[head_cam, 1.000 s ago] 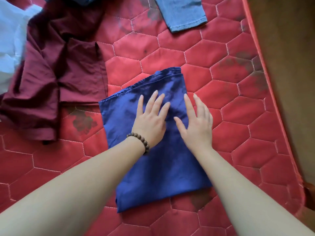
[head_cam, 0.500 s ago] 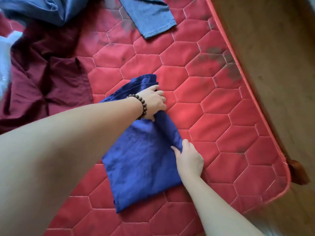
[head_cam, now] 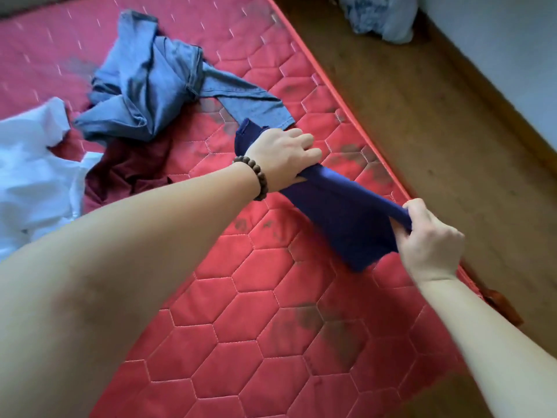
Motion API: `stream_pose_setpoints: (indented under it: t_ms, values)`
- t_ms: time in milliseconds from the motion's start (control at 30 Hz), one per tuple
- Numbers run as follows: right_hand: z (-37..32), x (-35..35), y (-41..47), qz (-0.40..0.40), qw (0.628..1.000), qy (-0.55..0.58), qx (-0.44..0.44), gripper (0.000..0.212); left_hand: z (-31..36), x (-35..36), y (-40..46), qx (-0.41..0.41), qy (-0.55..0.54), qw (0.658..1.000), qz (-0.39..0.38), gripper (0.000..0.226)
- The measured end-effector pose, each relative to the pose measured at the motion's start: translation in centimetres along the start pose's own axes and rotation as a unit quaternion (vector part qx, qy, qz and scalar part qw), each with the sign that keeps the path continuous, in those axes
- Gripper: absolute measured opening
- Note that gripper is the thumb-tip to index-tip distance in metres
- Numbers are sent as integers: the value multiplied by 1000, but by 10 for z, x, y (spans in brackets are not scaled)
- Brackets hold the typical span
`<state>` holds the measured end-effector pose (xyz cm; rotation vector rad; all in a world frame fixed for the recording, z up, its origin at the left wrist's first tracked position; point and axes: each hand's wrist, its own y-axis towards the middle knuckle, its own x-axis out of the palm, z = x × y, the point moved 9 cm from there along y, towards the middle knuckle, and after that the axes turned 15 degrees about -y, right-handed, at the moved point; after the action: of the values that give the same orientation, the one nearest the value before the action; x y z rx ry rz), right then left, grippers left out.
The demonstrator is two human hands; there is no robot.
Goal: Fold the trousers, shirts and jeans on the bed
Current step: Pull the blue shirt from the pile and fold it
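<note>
A folded dark blue garment (head_cam: 340, 215) hangs just above the red quilted mattress (head_cam: 241, 312), near its right edge. My left hand (head_cam: 281, 158), with a bead bracelet on the wrist, grips the garment's far end. My right hand (head_cam: 431, 239) grips its near end, fingers curled into the cloth. Crumpled light blue jeans (head_cam: 144, 92) lie further back on the bed. A maroon garment (head_cam: 129, 167) sits beside them, partly under a white shirt (head_cam: 33, 170) at the left.
The mattress edge runs diagonally on the right, with brown wooden floor (head_cam: 437, 122) beyond it. A pale plastic bag (head_cam: 379, 16) lies on the floor by the wall at top right.
Both hands went from pressing flat on the blue garment to gripping its two ends, and it now lifts off the mattress toward the right edge. The view swung, showing the jeans and floor.
</note>
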<state>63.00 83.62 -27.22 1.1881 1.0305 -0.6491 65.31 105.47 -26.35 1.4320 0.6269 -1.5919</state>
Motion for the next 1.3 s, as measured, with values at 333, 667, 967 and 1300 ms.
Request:
stream_pose_setpoints:
  t_ms: [333,667,967,1300]
  values:
    - [-61,34,-102,-91,971,-66,-212,23,12,87,-111,-49,-10,997,-64,19]
    - [-104,120,-237,-310,908,-114,-257,74,21,201,-235,-252,-74,962,-80,50]
    - [-170,100,-290,-393,856,-89,-323,77,13,212,-282,-353,-48,907,-227,66]
    - [-167,90,-247,-265,918,-12,-296,55,82,207,-258,-416,-115,902,-33,57]
